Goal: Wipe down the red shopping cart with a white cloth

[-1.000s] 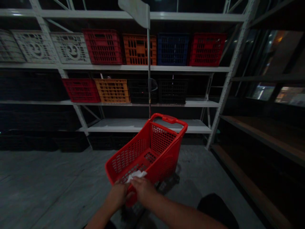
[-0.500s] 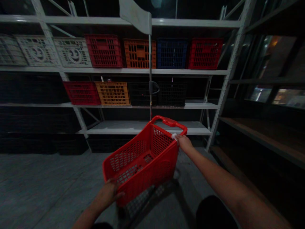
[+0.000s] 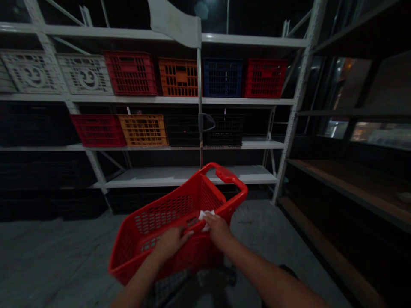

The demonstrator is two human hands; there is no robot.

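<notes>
**Q: Where is the work item?**
A: The red plastic shopping cart (image 3: 160,214) stands tilted directly in front of you, with its handle end toward the steel shelving rack (image 3: 189,176) and just short of the rack's lowest visible shelf.

**Q: What is the state of my hands?**
A: Your left hand (image 3: 170,244) lies on the cart's near rim, fingers (image 3: 188,234) extended and open. Your right hand (image 3: 218,226) is over the white cloth (image 3: 206,220), which sits against the cart's inner wall. Its fingers (image 3: 212,220) bend onto the cloth, but you cannot tell whether they are gripping it.

**Q: What surrounds the cart?**
A: The grey concrete floor (image 3: 58,256) runs beneath the cart to the foot of the rack. Above, the rack carries rows of white, red, orange, blue and black plastic crates (image 3: 178,77). To the rack's right stand dark shelves with wooden boards (image 3: 334,252). The room is dimly lit.
</notes>
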